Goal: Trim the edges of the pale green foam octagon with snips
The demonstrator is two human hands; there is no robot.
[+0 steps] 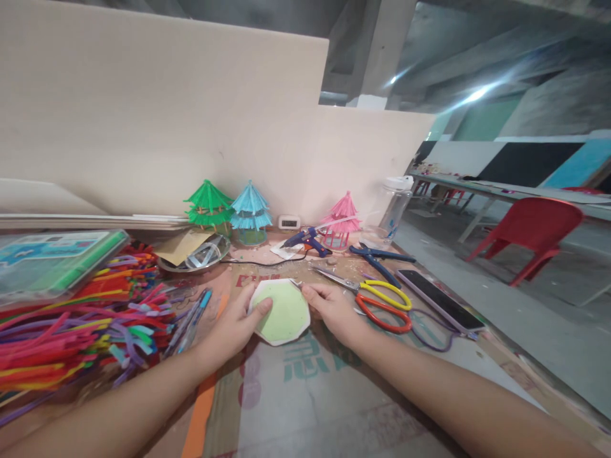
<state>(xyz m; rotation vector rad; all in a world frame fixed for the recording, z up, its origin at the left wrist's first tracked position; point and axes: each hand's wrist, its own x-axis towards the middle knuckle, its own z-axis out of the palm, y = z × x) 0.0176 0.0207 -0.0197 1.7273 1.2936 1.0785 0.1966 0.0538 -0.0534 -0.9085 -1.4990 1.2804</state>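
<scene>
— Position of the pale green octagon [285,313]?
— Flat at the middle of the desk [334,407], on a printed sheet, well short of the back edge lined with a green pagoda [209,205], a blue pagoda [250,210] and a pink pagoda [340,216], all of paper

— State of the hands?
— Gripped from both sides. At the left hand [236,324]: thumb pressed on the green face, fingers tucked at the left rim. At the right hand [334,308]: narrow, fingers curled, tips touching the upper right rim. Apparently not lifted off the sheet

— Handling, as judged?
— Probably light and fairly stiff: thin board or foam, white at the rim, matt on the face, so unlikely to slip. Likely to dent or crease under a hard pinch at a corner. Best taken by two opposite straight sides, or pinned flat with a thumb near the centre

— Surroundings?
— Scissors [361,289] just beside the right hand, toward the right edge; phone [439,300] farther out, near that edge. Glue gun [308,240] behind the octagon, toward the back edge. Heap of pipe cleaners [81,324] along the left edge, near the left forearm
</scene>
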